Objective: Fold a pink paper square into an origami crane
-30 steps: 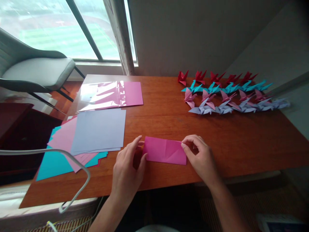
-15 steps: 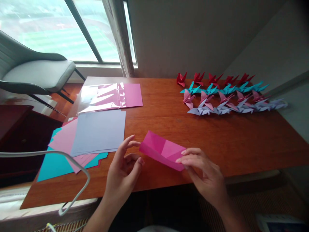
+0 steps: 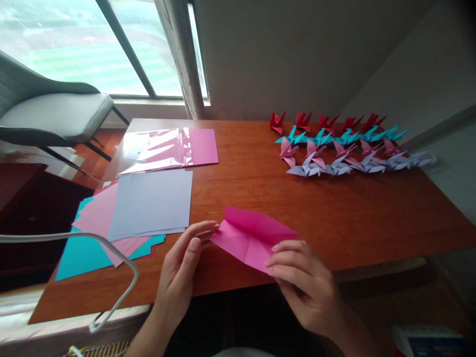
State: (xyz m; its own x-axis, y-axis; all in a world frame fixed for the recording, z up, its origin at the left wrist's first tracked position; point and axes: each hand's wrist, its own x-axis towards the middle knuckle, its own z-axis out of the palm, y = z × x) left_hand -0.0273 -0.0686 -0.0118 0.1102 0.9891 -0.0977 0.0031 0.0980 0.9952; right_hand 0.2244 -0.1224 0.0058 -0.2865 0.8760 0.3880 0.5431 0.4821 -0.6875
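Observation:
A sheet of bright magenta origami paper point(image 3: 247, 243), creased and partly folded along its length, is held above the near part of the table. My right hand point(image 3: 307, 280) is closed on its right end, fingers over the paper and thumb mostly hidden underneath. At the opposite end, the stretched fingertips of my left hand point(image 3: 184, 265) reach the paper's left corner. The left thumb lies back from the sheet, not pinching it.
Folded paper cranes stand in rows at the back right: red point(image 3: 327, 121), turquoise point(image 3: 320, 138), pink point(image 3: 314, 153) and lavender point(image 3: 338, 166). Loose lavender sheets point(image 3: 152, 203) overlap pink and turquoise sheets point(image 3: 80, 255) on the left. Behind lies a clear packet point(image 3: 159, 148). A white cable point(image 3: 130, 282) loops in front.
The magenta paper has tilted, showing more of its inner face, and come slightly nearer. My left fingers have straightened and moved to its left corner. My right hand still holds the right end.

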